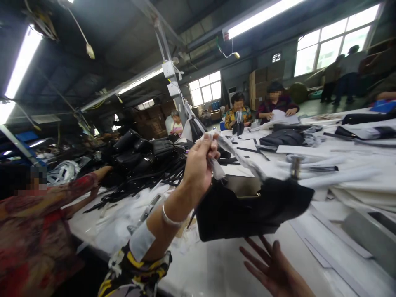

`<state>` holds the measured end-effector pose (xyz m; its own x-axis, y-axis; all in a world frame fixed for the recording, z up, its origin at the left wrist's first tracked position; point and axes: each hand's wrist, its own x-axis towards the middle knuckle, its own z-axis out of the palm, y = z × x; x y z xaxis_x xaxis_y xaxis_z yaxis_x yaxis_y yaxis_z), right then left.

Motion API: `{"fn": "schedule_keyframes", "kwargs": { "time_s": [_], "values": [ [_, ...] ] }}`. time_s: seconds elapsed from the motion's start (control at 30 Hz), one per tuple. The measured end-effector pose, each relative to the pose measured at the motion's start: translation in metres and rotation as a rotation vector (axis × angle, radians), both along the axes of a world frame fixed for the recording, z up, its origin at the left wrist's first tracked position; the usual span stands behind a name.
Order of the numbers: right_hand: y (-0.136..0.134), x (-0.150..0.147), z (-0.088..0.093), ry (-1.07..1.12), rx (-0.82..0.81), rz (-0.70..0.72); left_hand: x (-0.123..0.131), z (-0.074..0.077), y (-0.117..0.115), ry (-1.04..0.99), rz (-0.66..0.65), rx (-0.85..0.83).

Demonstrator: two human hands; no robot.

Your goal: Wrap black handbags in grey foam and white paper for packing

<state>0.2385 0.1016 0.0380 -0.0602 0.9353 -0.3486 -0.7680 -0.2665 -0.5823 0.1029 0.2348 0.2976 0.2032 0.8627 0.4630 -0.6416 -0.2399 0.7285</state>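
Observation:
A black handbag (238,214) hangs tilted above the white table, its mouth partly gaping. My left hand (201,165) is closed on the bag's strap (241,159), which looks wrapped in clear or whitish plastic. A metal fitting (296,167) sticks up at the bag's right end. Under the bag, my right hand (275,264) is open with its fingers spread, close to the bag's bottom edge; whether it touches cannot be told. The right hand is a little blurred.
Black bags (136,152) and straps are heaped at the left, where a co-worker's arm (89,181) reaches in. White sheets (334,239) and a grey box (371,231) lie at the right. Several people sit across the table (222,264). A post (173,82) with sockets rises behind.

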Motion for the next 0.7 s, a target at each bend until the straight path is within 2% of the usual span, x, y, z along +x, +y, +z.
{"fn": "schedule_keyframes", "kwargs": {
  "time_s": [0.1, 0.2, 0.27, 0.33, 0.4, 0.47, 0.57, 0.63, 0.7],
  "values": [
    [-0.004, 0.020, 0.001, -0.101, 0.088, -0.046, 0.007, -0.026, -0.065, 0.007, -0.103, -0.032],
    [-0.007, 0.042, -0.014, -0.230, 0.228, -0.123, 0.012, -0.048, -0.100, 0.013, -0.129, -0.087],
    [-0.010, 0.051, -0.020, -0.277, 0.289, -0.186, 0.013, -0.062, -0.107, -0.001, -0.115, -0.143],
    [-0.014, 0.054, -0.016, -0.354, 0.262, -0.237, 0.013, -0.075, -0.104, -0.040, -0.074, -0.206],
    [-0.017, 0.051, -0.001, -0.478, 0.193, -0.256, 0.009, -0.086, -0.099, -0.096, -0.019, -0.261],
    [-0.019, 0.047, 0.016, -0.638, 0.185, -0.215, 0.004, -0.094, -0.096, -0.123, 0.024, -0.279],
    [-0.016, 0.043, 0.031, -0.890, 0.233, -0.173, -0.006, -0.105, -0.097, 0.004, 0.057, -0.219],
    [-0.013, 0.043, 0.028, -1.039, 0.245, -0.162, -0.015, -0.117, -0.101, 0.165, 0.112, -0.142],
    [-0.011, 0.045, 0.017, -1.175, 0.292, -0.174, -0.027, -0.135, -0.106, 0.289, 0.214, -0.088]
  ]
}}
